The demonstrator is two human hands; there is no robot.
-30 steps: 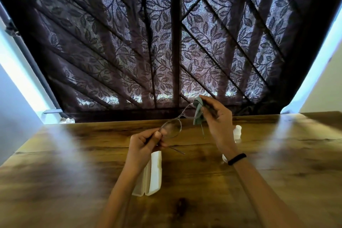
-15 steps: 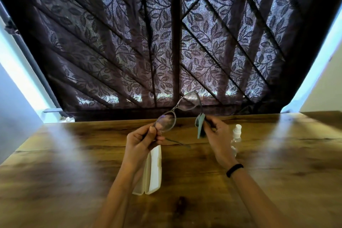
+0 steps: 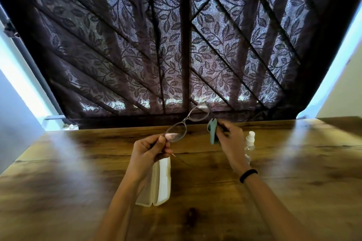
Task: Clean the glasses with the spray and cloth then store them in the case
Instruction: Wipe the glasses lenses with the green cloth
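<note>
Left hand [image 3: 148, 149] closed, pinching glasses [image 3: 188, 121] by temple; right hand [image 3: 229, 139] closed, gripping cloth [image 3: 213, 130].

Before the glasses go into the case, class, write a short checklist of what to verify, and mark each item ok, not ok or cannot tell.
1. Glasses held securely by the left hand: ok.
2. Cloth off the lenses, in the right hand: ok.
3. Lenses clean: cannot tell.
4. Arms of the glasses folded: not ok.
5. Case open: cannot tell.
6. Spray bottle upright, away from the case: ok.
</note>
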